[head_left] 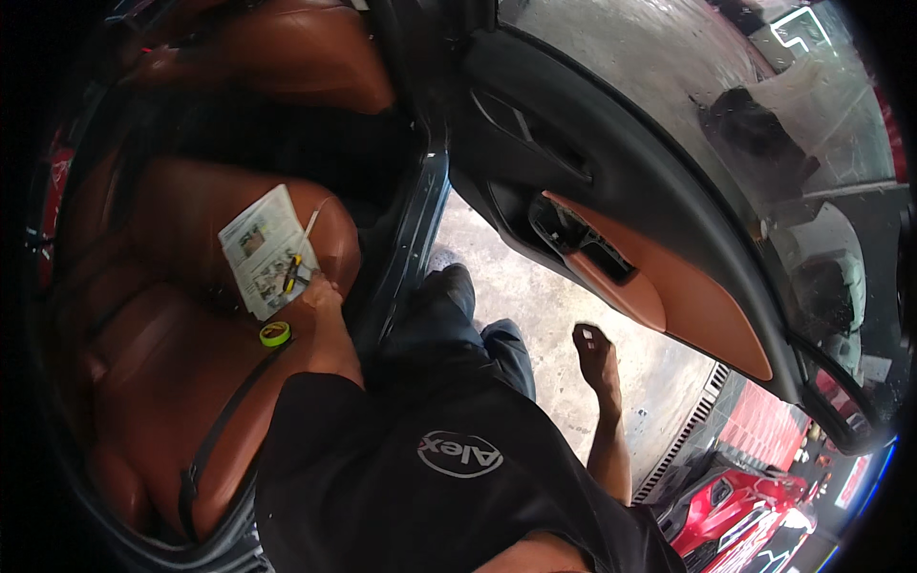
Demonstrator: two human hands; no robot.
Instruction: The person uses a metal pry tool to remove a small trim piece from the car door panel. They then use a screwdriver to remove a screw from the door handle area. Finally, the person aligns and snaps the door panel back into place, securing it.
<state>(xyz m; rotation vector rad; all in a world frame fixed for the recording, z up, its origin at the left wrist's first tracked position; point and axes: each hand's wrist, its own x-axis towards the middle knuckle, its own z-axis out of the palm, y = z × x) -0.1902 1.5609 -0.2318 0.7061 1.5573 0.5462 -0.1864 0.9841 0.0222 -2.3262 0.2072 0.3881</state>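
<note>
My left hand [322,289] reaches over a folded newspaper [250,225] on the brown leather car seat. Its fingers are bent at a small greyish thing beside a yellow-and-black hand tool [291,271]; what exactly they grip is too small to tell. A thin pale stick [312,222] lies at the paper's edge. Nearer to me on the seat is a bright green roll of tape [275,333]. My right hand [594,351] hangs above the floor beside the open car door [659,181], its fingers curled together around a tiny pale thing I cannot make out.
A brown door armrest [707,334] has an uncovered opening [573,227] at its front. The door sill [427,205] runs between seat and door. A black seat belt [224,420] crosses the seat. A floor drain grate [683,432] and a red motorcycle [731,511] are at lower right.
</note>
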